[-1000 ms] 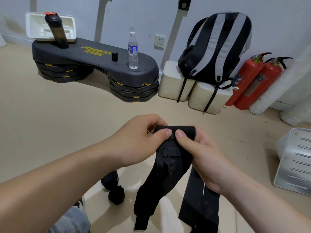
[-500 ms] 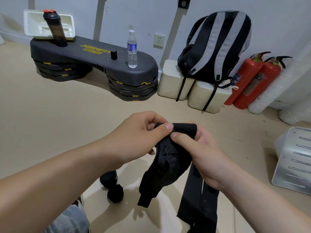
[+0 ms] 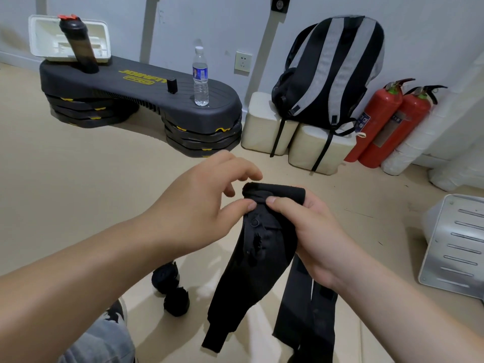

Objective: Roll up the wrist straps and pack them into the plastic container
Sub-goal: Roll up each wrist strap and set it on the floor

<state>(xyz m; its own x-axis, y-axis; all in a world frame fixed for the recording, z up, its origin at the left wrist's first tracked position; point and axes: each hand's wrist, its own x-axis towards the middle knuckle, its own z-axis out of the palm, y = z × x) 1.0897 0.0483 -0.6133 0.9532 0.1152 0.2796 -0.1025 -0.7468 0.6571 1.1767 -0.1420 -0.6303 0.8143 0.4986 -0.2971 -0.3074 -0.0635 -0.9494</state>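
Caught mid-roll on the near side of the black step platform [image 3: 146, 90]. Releases the left hand [image 3: 199, 205] from the pinch held half a second ago, fingers [image 3: 245, 172] now spread and lifted clear of the cloth, only the thumb tip touching the wrist strap [image 3: 262, 244] just under its rolled head. Clamps that rolled head in the right hand [image 3: 319, 231], thumb pressed on top, fingers curled beneath, the loose tail hanging down toward the floor. Reads as a re-grip between turns rather than a finish: plenty of tail left to wind, the right hand alone keeping the roll from springing open. Shows a second flat strap [image 3: 309, 318] below the right wrist, farther from the platform, and two finished rolls [image 3: 170, 289] on the floor, nearer the platform, under the left forearm. Shows nothing packed yet. Leaves a white open box [image 3: 32, 38] leaning at the platform's far left end, possibly the plastic container, though impossible to confirm from here.
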